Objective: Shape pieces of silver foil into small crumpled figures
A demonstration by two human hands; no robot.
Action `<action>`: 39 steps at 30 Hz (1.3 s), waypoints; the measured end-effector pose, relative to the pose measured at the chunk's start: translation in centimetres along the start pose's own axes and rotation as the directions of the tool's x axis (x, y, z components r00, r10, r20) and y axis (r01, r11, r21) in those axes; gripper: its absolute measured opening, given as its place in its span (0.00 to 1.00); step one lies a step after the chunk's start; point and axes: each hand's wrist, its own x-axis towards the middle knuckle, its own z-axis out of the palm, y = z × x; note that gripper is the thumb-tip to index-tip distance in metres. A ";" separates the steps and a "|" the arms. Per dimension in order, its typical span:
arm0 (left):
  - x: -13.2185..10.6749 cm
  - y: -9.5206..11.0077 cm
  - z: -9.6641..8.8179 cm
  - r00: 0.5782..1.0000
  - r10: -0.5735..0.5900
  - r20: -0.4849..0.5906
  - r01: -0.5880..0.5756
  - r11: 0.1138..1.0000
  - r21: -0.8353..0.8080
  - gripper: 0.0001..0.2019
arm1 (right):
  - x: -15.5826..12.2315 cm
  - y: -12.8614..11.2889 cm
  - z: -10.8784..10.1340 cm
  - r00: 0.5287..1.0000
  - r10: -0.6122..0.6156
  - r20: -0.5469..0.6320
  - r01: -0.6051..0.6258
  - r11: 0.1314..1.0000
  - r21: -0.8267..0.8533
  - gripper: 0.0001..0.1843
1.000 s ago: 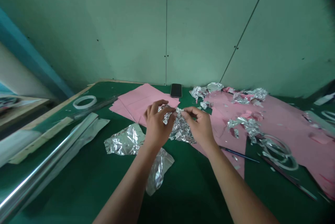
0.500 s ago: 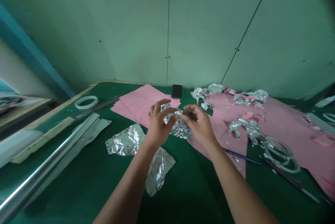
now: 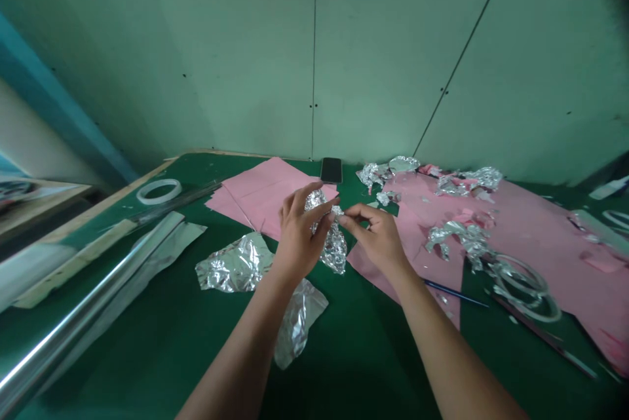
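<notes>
A crumpled piece of silver foil (image 3: 334,246) hangs between my two hands above the table. My left hand (image 3: 302,223) is closed on it, thumb and fingers pinching its upper part. Close beside, my right hand (image 3: 371,230) pinches at the foil's edge with thumb and forefinger; whatever lies between those fingertips is too small to make out. Below my left wrist lie a creased foil sheet (image 3: 236,264) and a second foil piece (image 3: 299,325), partly covered by my forearm. Pink paper sheets (image 3: 268,190) are spread behind my left hand.
A phone (image 3: 331,170) lies near the wall. On the left are a tape roll (image 3: 158,191), thin wires (image 3: 181,200) and a long foil roll (image 3: 98,295). To the right, pink paper (image 3: 521,243) carries foil scraps (image 3: 462,236), white rings (image 3: 525,286) and a dark pen (image 3: 457,292).
The crumpled foil has turned, its lower end now hanging more steeply and narrower. My right fingers have drawn closer together near it. The view has shifted slightly.
</notes>
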 end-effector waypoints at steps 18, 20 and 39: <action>0.6 -0.6 -1.4 0.822 -0.300 0.484 0.464 0.845 -0.265 0.11 | -0.1 0.2 -1.8 0.973 -0.008 0.232 0.018 0.999 -0.038 0.18; 0.6 -0.7 -1.4 0.836 -0.258 0.484 0.430 0.856 -0.287 0.11 | -0.2 -0.2 -2.1 0.954 -0.054 0.294 0.084 0.992 -0.092 0.19; 0.4 -0.6 -0.9 0.926 -0.177 0.333 0.296 0.889 -0.350 0.08 | -0.2 0.1 -0.4 0.995 0.037 0.096 -0.039 0.999 0.017 0.12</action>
